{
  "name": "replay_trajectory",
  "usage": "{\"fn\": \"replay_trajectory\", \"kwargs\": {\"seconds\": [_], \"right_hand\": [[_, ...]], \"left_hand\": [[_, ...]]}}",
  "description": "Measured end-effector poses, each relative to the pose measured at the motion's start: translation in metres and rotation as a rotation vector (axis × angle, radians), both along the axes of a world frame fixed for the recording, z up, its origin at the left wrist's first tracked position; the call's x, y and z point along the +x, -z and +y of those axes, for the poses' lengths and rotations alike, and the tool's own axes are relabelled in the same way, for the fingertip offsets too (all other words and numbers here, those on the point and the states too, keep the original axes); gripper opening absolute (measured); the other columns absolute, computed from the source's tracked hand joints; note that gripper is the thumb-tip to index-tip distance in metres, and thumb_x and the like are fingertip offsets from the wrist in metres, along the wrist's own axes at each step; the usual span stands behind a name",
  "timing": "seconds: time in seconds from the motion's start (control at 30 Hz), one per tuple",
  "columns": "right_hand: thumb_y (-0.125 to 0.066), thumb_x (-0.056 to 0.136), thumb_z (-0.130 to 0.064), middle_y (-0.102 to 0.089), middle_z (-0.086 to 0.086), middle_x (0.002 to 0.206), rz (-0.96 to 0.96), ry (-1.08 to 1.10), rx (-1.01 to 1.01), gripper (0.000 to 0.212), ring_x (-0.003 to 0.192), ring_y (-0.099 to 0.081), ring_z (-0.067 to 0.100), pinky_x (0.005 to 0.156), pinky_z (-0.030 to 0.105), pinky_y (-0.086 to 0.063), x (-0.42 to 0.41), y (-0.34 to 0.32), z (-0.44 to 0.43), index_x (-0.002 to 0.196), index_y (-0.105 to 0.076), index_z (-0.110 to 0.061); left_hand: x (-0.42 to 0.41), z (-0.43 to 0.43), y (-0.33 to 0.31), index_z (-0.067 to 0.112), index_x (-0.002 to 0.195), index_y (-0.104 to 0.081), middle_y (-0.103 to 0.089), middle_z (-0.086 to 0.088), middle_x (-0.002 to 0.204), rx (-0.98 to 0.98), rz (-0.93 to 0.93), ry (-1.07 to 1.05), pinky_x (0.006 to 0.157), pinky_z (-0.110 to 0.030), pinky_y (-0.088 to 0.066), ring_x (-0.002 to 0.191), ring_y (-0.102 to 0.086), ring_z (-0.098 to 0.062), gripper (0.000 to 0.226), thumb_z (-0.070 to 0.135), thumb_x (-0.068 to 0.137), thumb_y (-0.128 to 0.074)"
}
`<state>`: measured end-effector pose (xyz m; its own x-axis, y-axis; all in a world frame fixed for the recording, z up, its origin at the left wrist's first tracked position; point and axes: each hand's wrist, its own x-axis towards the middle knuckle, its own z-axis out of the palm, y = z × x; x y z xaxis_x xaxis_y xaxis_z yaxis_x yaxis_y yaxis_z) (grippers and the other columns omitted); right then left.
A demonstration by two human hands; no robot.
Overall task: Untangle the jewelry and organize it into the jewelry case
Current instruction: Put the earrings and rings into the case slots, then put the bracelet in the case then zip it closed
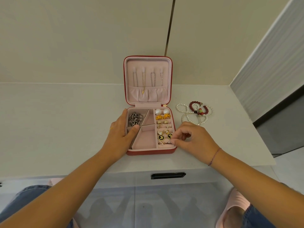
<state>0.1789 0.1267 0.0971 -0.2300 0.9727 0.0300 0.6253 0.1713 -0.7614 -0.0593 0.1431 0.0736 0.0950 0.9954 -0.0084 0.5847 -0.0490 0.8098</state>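
— Where is everything set?

— On the white surface [65, 129], about midway along and toward its front edge, above a black drawer handle [168, 175]. The jewelry case [148, 152] stands open there, its lid upright near the wall, probably so the thin chains hung inside stay visible.

— And the hands?

— The left hand [120, 134] lies flat, fingers straight along the case's left wall and thumb across a divider, likely to steady the case. The right hand [195, 139] is curled, thumb and forefinger pinched at the case's front right corner.

— What remains loose?

— A tangle of bead bracelets [195, 112], pearl and dark red, lies right of the case toward the surface's back edge, seemingly waiting its turn. A grey chain [134, 120] is heaped in the back left compartment, and earrings [164, 125] fill the padded rows on the right.

— What is pinched?

— A small silvery piece [169, 142] at the frontmost row, too small to name. It is probably being pressed into the slot.
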Motion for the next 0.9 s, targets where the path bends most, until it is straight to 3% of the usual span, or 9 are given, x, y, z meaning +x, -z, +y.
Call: {"fn": "replay_trajectory", "kwargs": {"seconds": [0.13, 0.27, 0.43, 0.57, 0.63, 0.7, 0.77, 0.9], "right_hand": [[-0.073, 0.080, -0.017, -0.063, -0.009, 0.074, 0.144, 0.299, 0.007, 0.012, 0.066, -0.052, 0.001, 0.064, 0.006, -0.040, 0.020, 0.000, 0.015, 0.074, -0.068, -0.026], [-0.071, 0.082, -0.023, -0.060, -0.006, 0.075, 0.059, 0.605, -0.013, 0.007, 0.066, -0.051, 0.003, 0.059, 0.006, -0.036, 0.049, 0.011, 0.032, 0.084, -0.069, -0.016], [-0.073, 0.080, -0.029, -0.064, -0.005, 0.079, -0.038, 0.672, -0.069, 0.015, 0.070, -0.056, 0.009, 0.065, 0.022, -0.041, 0.050, 0.019, 0.044, 0.085, -0.069, -0.015], [-0.070, 0.081, -0.023, -0.065, -0.003, 0.078, -0.097, 0.692, -0.102, 0.006, 0.077, -0.060, 0.018, 0.069, 0.026, -0.043, 0.047, 0.017, 0.048, 0.079, -0.069, -0.017], [-0.070, 0.081, -0.022, -0.066, -0.003, 0.078, -0.068, 0.692, -0.122, 0.007, 0.078, -0.060, 0.018, 0.070, 0.026, -0.043, 0.047, 0.015, 0.047, 0.076, -0.069, -0.017], [-0.073, 0.080, -0.022, -0.066, -0.003, 0.079, 0.022, 0.695, -0.135, 0.008, 0.077, -0.059, 0.015, 0.069, 0.025, -0.043, 0.046, 0.010, 0.046, 0.075, -0.070, -0.016], [-0.074, 0.080, -0.021, -0.065, -0.002, 0.078, 0.084, 0.691, -0.119, 0.008, 0.074, -0.057, 0.013, 0.065, 0.022, -0.041, 0.045, 0.004, 0.044, 0.076, -0.070, -0.015], [-0.072, 0.081, -0.019, -0.059, -0.002, 0.064, 0.161, 0.684, -0.038, 0.007, 0.060, -0.052, 0.010, 0.061, 0.019, -0.040, 0.039, -0.013, 0.042, 0.078, -0.070, -0.013]], "left_hand": [[-0.002, 0.002, 0.003, 0.037, 0.147, -0.017, -0.033, 0.009, 0.149, -0.014, 0.003, 0.007, 0.106, -0.031, -0.023, 0.137, -0.026, -0.020, 0.055, 0.041, 0.098, -0.041], [-0.006, 0.003, 0.003, 0.037, 0.147, -0.023, -0.042, 0.009, 0.144, -0.009, -0.007, 0.019, 0.110, -0.045, -0.031, 0.132, -0.034, -0.021, 0.055, 0.049, 0.097, -0.040], [-0.006, 0.001, -0.001, 0.045, 0.136, -0.028, -0.043, 0.017, 0.137, 0.003, -0.037, 0.042, 0.103, -0.033, -0.031, 0.123, -0.036, -0.011, 0.039, 0.038, 0.099, -0.040], [-0.007, 0.000, -0.004, 0.040, 0.139, -0.033, -0.052, 0.014, 0.130, 0.001, -0.059, 0.058, 0.101, -0.039, -0.039, 0.120, -0.043, -0.016, 0.044, 0.044, 0.096, -0.043], [-0.007, -0.001, -0.008, 0.050, 0.131, -0.034, -0.053, 0.023, 0.120, -0.011, -0.093, 0.063, 0.094, -0.026, -0.041, 0.114, -0.046, -0.009, 0.042, 0.041, 0.094, -0.053], [-0.007, -0.002, -0.012, 0.062, 0.116, -0.028, -0.047, 0.033, 0.111, -0.047, -0.125, 0.064, 0.083, -0.012, -0.037, 0.108, -0.044, 0.000, 0.054, 0.033, 0.089, -0.064], [-0.008, -0.002, -0.014, 0.064, 0.107, -0.023, -0.042, 0.036, 0.107, -0.063, -0.131, 0.081, 0.077, -0.008, -0.033, 0.106, -0.041, 0.001, 0.069, 0.023, 0.082, -0.073], [-0.011, -0.002, -0.015, 0.062, 0.109, -0.022, -0.043, 0.035, 0.104, -0.077, -0.140, 0.105, 0.073, -0.006, -0.034, 0.099, -0.043, 0.008, 0.079, 0.011, 0.078, -0.075]]}}
